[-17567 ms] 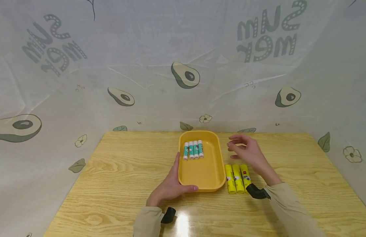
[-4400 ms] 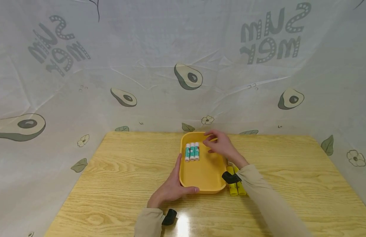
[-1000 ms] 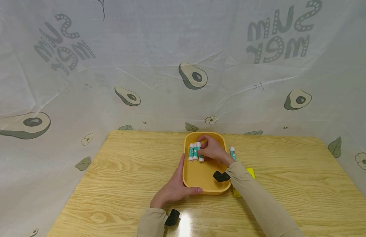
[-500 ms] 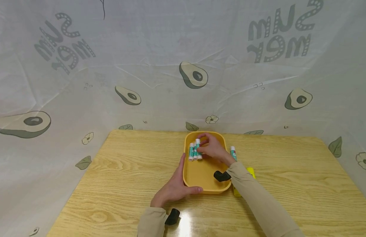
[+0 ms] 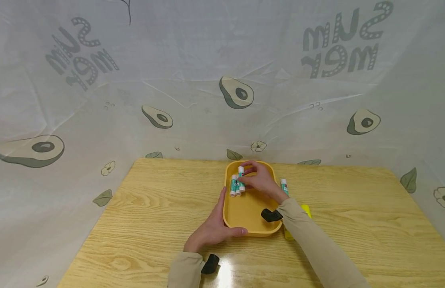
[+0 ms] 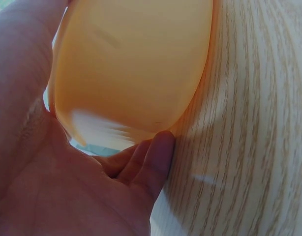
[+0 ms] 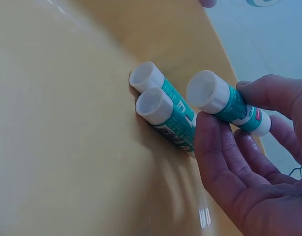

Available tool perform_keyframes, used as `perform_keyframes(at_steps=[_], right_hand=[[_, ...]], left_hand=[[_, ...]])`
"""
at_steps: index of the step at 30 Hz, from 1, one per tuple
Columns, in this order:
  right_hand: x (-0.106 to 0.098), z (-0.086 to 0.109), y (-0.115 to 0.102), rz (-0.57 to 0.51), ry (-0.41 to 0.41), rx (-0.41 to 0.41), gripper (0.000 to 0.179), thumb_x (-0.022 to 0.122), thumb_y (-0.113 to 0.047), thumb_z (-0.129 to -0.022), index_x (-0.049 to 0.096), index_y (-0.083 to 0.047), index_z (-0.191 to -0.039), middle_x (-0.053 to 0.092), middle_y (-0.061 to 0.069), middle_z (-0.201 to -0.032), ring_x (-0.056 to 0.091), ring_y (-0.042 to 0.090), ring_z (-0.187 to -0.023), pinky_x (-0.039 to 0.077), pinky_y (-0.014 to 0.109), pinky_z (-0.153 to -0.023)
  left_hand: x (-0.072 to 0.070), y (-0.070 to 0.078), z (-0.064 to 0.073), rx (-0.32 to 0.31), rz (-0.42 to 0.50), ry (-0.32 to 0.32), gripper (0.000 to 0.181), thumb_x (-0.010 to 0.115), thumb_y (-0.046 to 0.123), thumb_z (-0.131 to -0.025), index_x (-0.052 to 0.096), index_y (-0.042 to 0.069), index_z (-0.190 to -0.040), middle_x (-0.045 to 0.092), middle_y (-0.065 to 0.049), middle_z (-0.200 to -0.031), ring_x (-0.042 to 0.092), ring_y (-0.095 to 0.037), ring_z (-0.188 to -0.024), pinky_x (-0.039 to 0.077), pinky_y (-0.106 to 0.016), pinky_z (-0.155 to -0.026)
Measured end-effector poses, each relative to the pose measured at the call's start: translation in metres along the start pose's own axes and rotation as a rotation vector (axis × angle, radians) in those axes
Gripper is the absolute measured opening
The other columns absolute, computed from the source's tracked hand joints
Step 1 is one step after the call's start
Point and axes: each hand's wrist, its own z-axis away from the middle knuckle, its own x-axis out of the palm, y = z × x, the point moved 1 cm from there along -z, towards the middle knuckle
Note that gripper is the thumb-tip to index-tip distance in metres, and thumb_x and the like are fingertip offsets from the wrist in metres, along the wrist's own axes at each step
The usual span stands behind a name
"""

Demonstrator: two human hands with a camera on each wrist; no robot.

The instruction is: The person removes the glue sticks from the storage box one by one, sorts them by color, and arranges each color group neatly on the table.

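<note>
My left hand (image 5: 212, 228) grips the near left corner of a yellow plastic tray (image 5: 245, 212), thumb along its front side and fingers along its left. In the right wrist view, my right hand (image 7: 259, 162) pinches a green-and-white glue stick (image 7: 234, 105) between thumb and fingers, raised above the tray floor. Two matching glue sticks (image 7: 163, 115) lie side by side in the tray, just beside the held one. On the table right of the tray lies another green glue stick (image 5: 284, 186), partly hidden by my right forearm.
Yellow glue sticks (image 5: 306, 210) lie right of the tray, mostly covered by my right sleeve (image 5: 312, 240). The tray stands on a wood-grain table (image 5: 154, 208). Behind it hangs a white printed cloth (image 5: 193, 80).
Earlier, four green glue sticks lay in the tray. One now lies on the table to the right, and my right hand has just lifted another off the tray floor. My left hand stayed put.
</note>
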Motion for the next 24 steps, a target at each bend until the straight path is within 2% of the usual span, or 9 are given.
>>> perform_keyframes(at_steps=[9, 15, 21, 24], right_hand=[[-0.005, 0.007, -0.005, -0.002, -0.002, -0.019, 0.050, 0.078, -0.011, -0.091, 0.058, -0.010, -0.136, 0.060, 0.020, -0.120, 0.070, 0.025, -0.094, 0.064, 0.040, -0.077], [-0.011, 0.014, -0.015, -0.009, -0.027, -0.045, 0.050, 0.076, -0.010, -0.092, 0.056, -0.010, -0.138, 0.057, 0.021, -0.124, 0.068, 0.027, -0.097, 0.062, 0.048, -0.081], [-0.019, 0.025, -0.026, 0.022, -0.032, -0.079, 0.051, 0.075, -0.013, -0.094, 0.054, -0.011, -0.141, 0.057, 0.021, -0.128, 0.069, 0.028, -0.099, 0.063, 0.042, -0.080], [-0.023, 0.031, -0.028, 0.035, -0.018, -0.072, 0.052, 0.075, -0.014, -0.094, 0.054, -0.012, -0.141, 0.057, 0.021, -0.128, 0.070, 0.029, -0.100, 0.063, 0.043, -0.081]], left_hand=[[0.001, 0.001, -0.001, 0.002, 0.005, -0.002, 0.133, 0.088, 0.041, -0.080, -0.015, 0.033, -0.163, 0.009, -0.003, -0.173, 0.025, -0.026, -0.155, 0.020, -0.054, -0.127], [0.000, 0.001, -0.001, 0.014, 0.015, -0.006, 0.132, 0.088, 0.040, -0.080, -0.015, 0.035, -0.163, 0.009, -0.003, -0.173, 0.029, -0.026, -0.153, 0.020, -0.054, -0.127], [0.000, 0.002, -0.001, 0.031, 0.032, -0.012, 0.132, 0.088, 0.037, -0.081, -0.015, 0.033, -0.163, 0.009, -0.003, -0.173, 0.031, -0.025, -0.152, 0.020, -0.054, -0.127], [0.001, 0.003, -0.001, 0.031, 0.024, -0.008, 0.132, 0.088, 0.037, -0.081, -0.015, 0.034, -0.163, 0.010, -0.003, -0.173, 0.030, -0.026, -0.152, 0.020, -0.055, -0.127]])
